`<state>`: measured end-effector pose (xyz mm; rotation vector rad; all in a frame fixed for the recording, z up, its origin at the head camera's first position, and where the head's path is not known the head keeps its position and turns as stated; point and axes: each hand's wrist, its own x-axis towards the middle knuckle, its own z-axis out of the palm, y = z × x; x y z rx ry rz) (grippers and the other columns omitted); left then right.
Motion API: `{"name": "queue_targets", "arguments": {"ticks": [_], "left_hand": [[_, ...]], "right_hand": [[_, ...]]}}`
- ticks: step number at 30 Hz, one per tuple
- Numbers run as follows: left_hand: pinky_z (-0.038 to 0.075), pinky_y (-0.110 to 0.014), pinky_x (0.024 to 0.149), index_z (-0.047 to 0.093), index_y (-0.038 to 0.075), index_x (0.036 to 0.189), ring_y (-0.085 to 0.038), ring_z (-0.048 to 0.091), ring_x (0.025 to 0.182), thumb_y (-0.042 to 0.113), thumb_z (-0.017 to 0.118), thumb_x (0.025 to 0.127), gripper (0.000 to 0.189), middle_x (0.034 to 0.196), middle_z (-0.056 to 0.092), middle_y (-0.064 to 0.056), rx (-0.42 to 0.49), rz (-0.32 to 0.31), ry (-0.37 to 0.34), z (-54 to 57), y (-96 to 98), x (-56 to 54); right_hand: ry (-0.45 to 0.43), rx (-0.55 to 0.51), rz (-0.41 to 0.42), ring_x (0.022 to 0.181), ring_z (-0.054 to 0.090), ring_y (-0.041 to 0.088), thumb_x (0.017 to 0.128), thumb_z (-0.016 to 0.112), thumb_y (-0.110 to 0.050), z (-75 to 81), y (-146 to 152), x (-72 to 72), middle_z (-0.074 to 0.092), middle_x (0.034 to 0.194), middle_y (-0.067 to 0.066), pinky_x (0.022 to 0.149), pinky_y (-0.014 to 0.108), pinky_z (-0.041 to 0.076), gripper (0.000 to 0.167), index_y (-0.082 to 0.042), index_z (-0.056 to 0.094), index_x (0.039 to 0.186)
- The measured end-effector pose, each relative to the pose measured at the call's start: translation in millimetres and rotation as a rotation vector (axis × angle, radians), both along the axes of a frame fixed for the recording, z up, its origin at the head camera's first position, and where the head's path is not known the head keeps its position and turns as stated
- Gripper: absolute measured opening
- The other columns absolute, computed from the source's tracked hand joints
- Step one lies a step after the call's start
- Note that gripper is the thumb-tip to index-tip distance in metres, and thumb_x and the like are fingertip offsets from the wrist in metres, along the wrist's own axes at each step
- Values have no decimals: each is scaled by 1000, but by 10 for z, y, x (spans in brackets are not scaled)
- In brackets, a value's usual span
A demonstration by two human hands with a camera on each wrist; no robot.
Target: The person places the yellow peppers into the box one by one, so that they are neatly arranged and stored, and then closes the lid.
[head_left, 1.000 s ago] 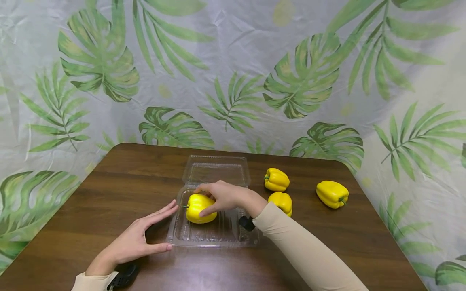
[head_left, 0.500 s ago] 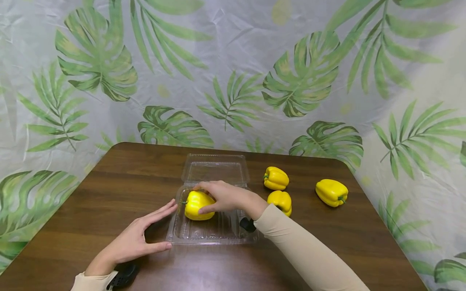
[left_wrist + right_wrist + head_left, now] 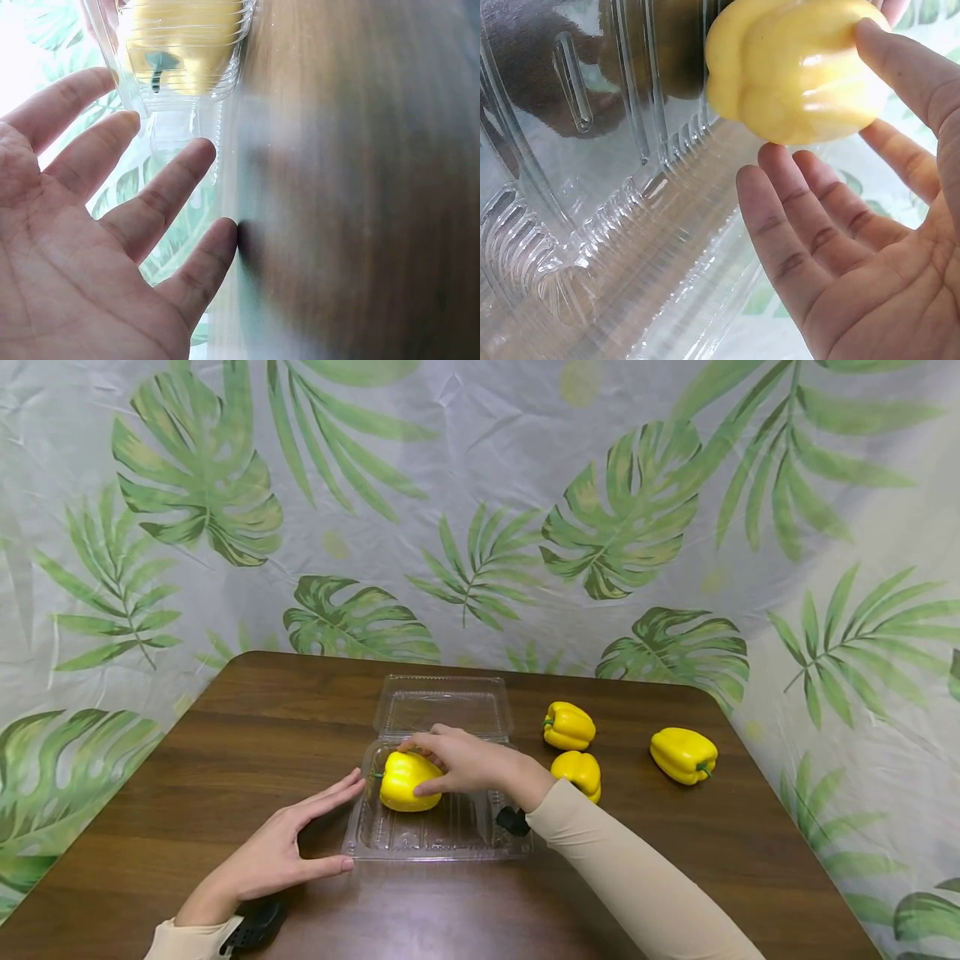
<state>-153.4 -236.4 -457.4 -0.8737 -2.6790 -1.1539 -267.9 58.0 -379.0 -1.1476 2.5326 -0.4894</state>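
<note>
A yellow bell pepper (image 3: 408, 782) lies on its side in the left part of an open clear plastic clamshell container (image 3: 450, 850), its green stem toward the container's left wall. My right hand (image 3: 468, 766) reaches over the container and holds the pepper between thumb and fingers; in the right wrist view the thumb (image 3: 904, 64) rests on it and other fingertips sit just below. My left hand (image 3: 281, 852) stands on the table with fingers spread, fingertips right at the container's left rim. Through the clear wall (image 3: 199, 82) the pepper's stem shows in the left wrist view.
The clamshell's lid (image 3: 444, 706) lies folded back at the far side. Right of the container are two more yellow peppers, one farther back (image 3: 569, 726) and one nearer (image 3: 577, 772), partly behind the right forearm. Another pepper (image 3: 683, 756) lies near the table's right edge.
The held pepper has shifted slightly left inside the container, and my right thumb has slid a little back along it. My left hand stays nearly still.
</note>
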Motion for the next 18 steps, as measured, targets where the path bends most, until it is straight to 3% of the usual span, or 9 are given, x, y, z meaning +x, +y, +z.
{"name": "queue_targets", "arguments": {"ticks": [5,15,18], "left_hand": [[34,-16,118,50,24,162,-7,42,154,36,90,89,85,173,42,-3,-9,1,5,6,0,1],[31,-12,118,50,23,162,-6,42,154,36,90,88,85,173,42,-4,-1,-1,7,6,-4,2],[30,-12,118,50,23,162,-7,42,155,37,89,89,84,173,42,-3,-2,1,4,7,-1,6]], "right_hand": [[-2,-2,5,114,65,23,99,80,-32,-3,3,-7,62,130,9,99,36,57,63,-22,55,156],[36,1,33,105,63,27,101,78,-31,-6,28,-23,61,120,8,86,32,52,65,-22,53,160],[33,-1,37,110,65,29,101,78,-32,3,45,-35,61,122,8,90,34,55,65,-23,53,160]]}}
